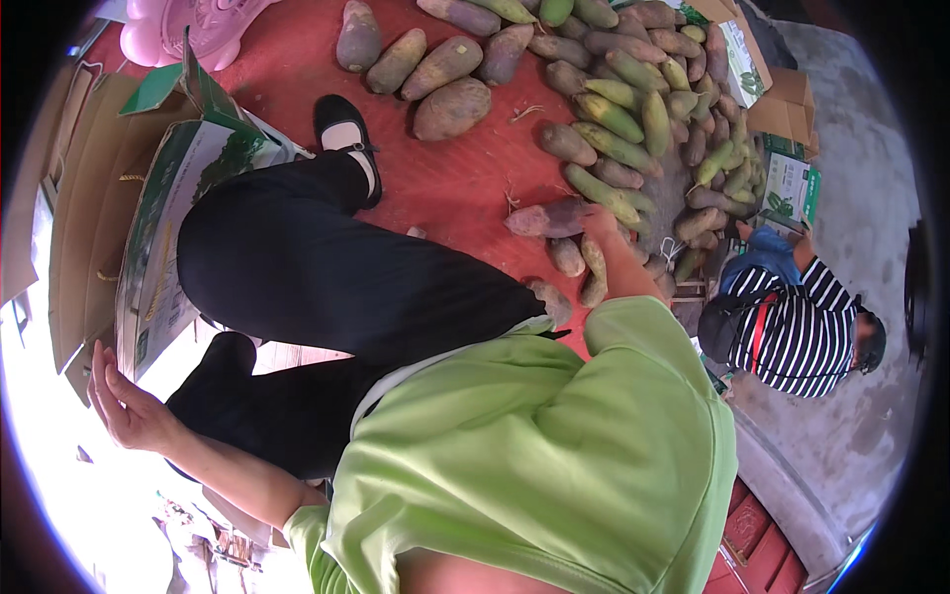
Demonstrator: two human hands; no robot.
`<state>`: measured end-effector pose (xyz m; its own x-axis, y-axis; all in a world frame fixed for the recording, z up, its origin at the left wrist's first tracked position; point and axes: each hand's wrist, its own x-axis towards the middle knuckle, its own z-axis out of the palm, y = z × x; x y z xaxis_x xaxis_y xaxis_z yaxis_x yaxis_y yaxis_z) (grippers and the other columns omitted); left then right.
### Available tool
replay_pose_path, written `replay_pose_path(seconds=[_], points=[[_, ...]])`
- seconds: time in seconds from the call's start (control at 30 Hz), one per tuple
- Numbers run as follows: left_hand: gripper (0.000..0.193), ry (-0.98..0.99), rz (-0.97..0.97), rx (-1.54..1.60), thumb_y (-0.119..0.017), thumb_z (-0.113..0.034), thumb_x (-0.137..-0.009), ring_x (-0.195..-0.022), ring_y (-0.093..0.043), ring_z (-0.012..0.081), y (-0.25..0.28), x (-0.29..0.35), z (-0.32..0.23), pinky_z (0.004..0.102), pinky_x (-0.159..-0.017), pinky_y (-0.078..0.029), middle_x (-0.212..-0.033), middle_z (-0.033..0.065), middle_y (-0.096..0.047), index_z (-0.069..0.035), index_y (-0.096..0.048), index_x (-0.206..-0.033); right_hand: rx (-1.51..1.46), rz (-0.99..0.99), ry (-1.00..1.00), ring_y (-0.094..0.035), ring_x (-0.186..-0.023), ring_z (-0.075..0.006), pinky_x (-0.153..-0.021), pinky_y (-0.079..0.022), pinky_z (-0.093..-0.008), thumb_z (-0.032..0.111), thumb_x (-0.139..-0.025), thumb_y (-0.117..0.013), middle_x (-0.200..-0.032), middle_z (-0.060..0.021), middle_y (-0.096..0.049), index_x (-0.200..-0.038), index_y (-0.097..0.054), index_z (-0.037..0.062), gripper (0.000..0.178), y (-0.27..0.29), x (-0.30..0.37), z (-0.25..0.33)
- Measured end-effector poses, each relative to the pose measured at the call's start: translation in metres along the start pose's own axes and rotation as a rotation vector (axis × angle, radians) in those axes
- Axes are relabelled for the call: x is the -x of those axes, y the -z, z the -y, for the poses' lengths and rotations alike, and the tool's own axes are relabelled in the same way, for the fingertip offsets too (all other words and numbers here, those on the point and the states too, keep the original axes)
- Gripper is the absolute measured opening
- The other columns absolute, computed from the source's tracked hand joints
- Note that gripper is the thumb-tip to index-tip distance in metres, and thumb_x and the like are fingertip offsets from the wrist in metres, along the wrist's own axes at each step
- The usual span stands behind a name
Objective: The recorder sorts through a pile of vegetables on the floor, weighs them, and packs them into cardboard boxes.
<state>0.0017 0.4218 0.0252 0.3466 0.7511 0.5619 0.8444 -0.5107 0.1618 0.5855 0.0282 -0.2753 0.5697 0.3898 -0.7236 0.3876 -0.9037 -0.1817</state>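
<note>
My right hand [600, 222] reaches down over the red floor covering, its fingers closed round one end of a long purple radish [542, 219]. The fingertips are partly hidden. Smaller radishes [567, 257] lie just below that hand, and a big heap of green and purple ones [618, 119] spreads beyond it. On the left, my left hand [129, 404] hangs open with fingers apart and nothing in them. It is beside the lower edge of an open green-and-white carton [158, 247].
Several large purple radishes [445, 74] lie apart at the top. A pink plastic basin [203, 30] stands top left. More cartons [787, 109] line the heap's right side. A person in a striped top [792, 327] bends beside a green-and-white box [790, 188].
</note>
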Motion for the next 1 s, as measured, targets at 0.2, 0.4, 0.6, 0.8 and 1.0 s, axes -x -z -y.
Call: replay_pose_path(seconds=[0.2,0.4,0.6,0.8,1.0], points=[[0.027,0.022,-0.020,0.001,-0.047,-0.015,-0.099,-0.086,-0.068,0.0189,0.000,0.006,0.006,0.0274,-0.075,-0.056,-0.100,0.0100,-0.068,0.004,-0.066,-0.106,0.296,-0.452,-0.314,-0.051,-0.118,-0.0343,-0.097,-0.044,-0.0378,0.038,-0.070,-0.073,-0.124,-0.0138,-0.058,-0.125,-0.057,0.0147,0.062,0.035,0.015,0.001],[0.039,-0.012,0.021,-0.138,-0.038,-0.025,-0.102,-0.084,-0.066,0.0209,-0.007,0.007,0.006,0.0281,-0.072,-0.052,-0.096,0.0106,-0.068,0.003,-0.067,-0.104,0.374,-0.192,-0.423,-0.032,-0.134,-0.0295,-0.103,-0.039,-0.0453,0.034,-0.063,-0.081,-0.148,-0.0085,-0.029,-0.145,-0.027,0.0213,0.100,0.061,0.002,-0.016],[0.041,0.005,0.071,-0.172,-0.036,-0.025,-0.102,-0.089,-0.065,0.0247,-0.004,0.010,0.003,0.0315,-0.079,-0.050,-0.099,0.0102,-0.068,0.002,-0.067,-0.102,0.448,-0.025,-0.427,-0.033,-0.134,-0.0320,-0.101,-0.040,-0.0465,0.036,-0.061,-0.083,-0.147,-0.0091,-0.031,-0.146,-0.025,0.0227,0.103,0.060,-0.013,-0.007],[0.034,0.049,0.060,-0.088,-0.041,-0.020,-0.100,-0.088,-0.064,0.0259,-0.014,0.008,-0.004,0.0329,-0.080,-0.050,-0.096,0.0137,-0.067,0.003,-0.066,-0.103,0.463,-0.114,-0.525,-0.045,-0.126,-0.0310,-0.096,-0.043,-0.0481,0.045,-0.065,-0.080,-0.135,-0.0101,-0.045,-0.133,-0.041,0.0158,0.083,0.053,-0.015,-0.020],[0.026,0.127,0.066,-0.011,-0.049,-0.017,-0.094,-0.086,-0.063,0.0265,-0.007,0.005,-0.015,0.0335,-0.080,-0.049,-0.093,0.0134,-0.066,0.001,-0.067,-0.099,0.517,-0.127,-0.441,-0.054,-0.117,-0.0294,-0.091,-0.048,-0.0473,0.044,-0.059,-0.082,-0.127,-0.0120,-0.055,-0.123,-0.050,0.0109,0.079,0.058,0.012,0.035]])
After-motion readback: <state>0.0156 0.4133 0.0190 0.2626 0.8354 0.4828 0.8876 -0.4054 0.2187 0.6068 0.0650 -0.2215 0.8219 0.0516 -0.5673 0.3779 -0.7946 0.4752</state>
